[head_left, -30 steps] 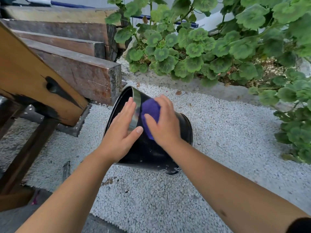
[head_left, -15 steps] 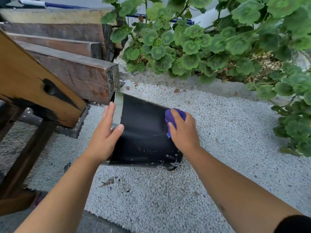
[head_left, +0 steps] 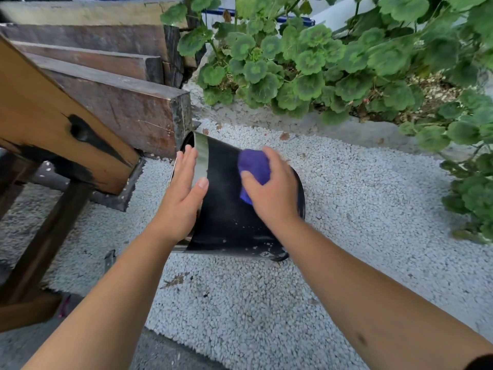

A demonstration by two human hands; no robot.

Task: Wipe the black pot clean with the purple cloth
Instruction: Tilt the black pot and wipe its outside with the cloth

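Where the slanted light-brown wooden beam with its black knot (head_left: 53, 124) crosses the left edge, dark stacked timber planks (head_left: 114, 102) step back behind it, and a dark wooden post (head_left: 45, 236) drops from the beam to the ground. Just right of the planks' end, the black cylindrical pot with a silver band at its rim (head_left: 226, 209) lies tipped on its side on the white gravel ground (head_left: 373, 209), its mouth turned toward the timber and its base toward the right. Your left hand (head_left: 184, 198) lies flat against the rim end of the pot, fingers straight and together over the silver band, thumb stretched out onto the black wall; it presses rather than grips. Further right, your right hand (head_left: 272, 188) presses the bunched purple cloth (head_left: 253, 169) down on the upper side of the pot, fingers curled over the wad and thumb tucked beneath it, so the cloth is clamped between your hand and the black surface. Pale specks cling to the pot's lower wall near its base. Beyond the gravel, a concrete kerb (head_left: 346, 129) borders a bed of round-leaved green plants (head_left: 320, 62) that spreads across the top and down the right side. Both of your forearms reach in from the lower edge.
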